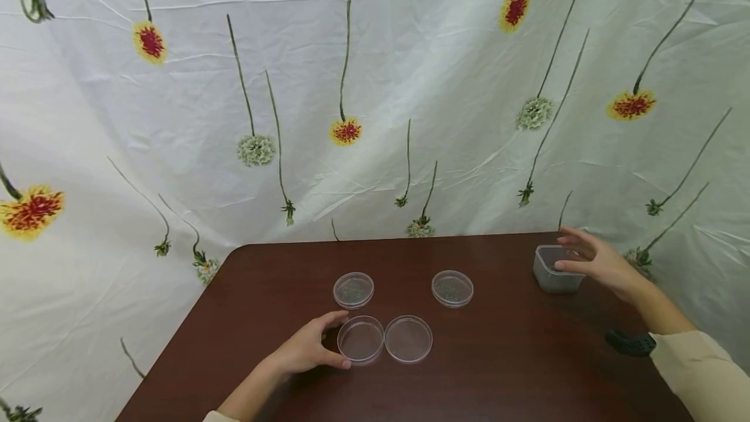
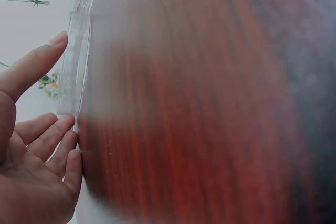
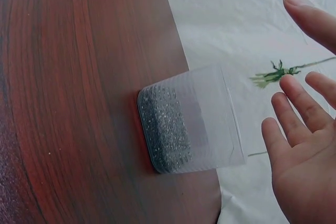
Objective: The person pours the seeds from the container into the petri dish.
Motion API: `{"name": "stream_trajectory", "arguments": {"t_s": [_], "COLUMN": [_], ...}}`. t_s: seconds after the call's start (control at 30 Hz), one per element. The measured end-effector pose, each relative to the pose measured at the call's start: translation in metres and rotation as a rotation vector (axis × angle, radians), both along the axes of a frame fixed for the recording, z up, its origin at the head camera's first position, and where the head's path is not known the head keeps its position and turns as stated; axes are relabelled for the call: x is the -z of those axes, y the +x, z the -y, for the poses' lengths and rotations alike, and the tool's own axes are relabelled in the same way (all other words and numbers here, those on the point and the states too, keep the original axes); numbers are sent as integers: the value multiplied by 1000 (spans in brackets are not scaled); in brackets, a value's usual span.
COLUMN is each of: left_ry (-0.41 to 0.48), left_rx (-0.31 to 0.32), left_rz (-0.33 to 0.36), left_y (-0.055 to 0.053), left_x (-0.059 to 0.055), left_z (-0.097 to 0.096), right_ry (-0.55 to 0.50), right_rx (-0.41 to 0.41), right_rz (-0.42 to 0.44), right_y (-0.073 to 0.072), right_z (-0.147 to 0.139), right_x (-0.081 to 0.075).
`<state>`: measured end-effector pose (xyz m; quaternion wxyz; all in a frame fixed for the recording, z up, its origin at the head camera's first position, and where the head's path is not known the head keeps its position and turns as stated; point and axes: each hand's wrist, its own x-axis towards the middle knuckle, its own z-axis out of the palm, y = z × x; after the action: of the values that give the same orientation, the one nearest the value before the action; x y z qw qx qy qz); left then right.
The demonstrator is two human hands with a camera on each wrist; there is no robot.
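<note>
My left hand holds the rim of a clear petri dish between thumb and fingers. In the left wrist view, the thumb lies along that dish's edge, with the fingertips at its lower end. A second petri dish stands right beside it. Over a clear square plastic tub, my right hand hovers with its fingers spread and nothing in them. Dark speckled grains fill the lower part of the tub in the right wrist view.
Behind stand two more petri dishes, one at left and one at right, with a thin layer of something in each. A black perforated piece shows beside my right sleeve. Flower-printed white cloth hangs behind the brown table.
</note>
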<state>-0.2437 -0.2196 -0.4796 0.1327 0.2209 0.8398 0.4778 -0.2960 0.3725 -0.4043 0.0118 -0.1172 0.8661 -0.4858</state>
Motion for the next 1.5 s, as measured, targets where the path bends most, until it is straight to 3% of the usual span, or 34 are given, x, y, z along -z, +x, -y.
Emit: {"name": "stream_trajectory", "arguments": {"t_s": [0.37,0.77,1.1,1.37,1.5], "left_ry": [16,17,20,1,-6], "left_rx": [-16,-2,3,-4,10], "left_rz": [50,26,45,42,34], "left_y": [3,1,1,0,-1], "left_x": [2,2,1,-3,-3], "left_z": [-2,0,0,2,2], "right_ry": [40,-6,-76,-175,-206], "right_rx": [105,116,14,10,31], "right_rz": [-20,-6,68,141,155], "right_y": [0,-7,-16,-23,-22], "right_z": [-5,-11,-30,-30,-29], "right_x": [2,12,34,69,77]}}
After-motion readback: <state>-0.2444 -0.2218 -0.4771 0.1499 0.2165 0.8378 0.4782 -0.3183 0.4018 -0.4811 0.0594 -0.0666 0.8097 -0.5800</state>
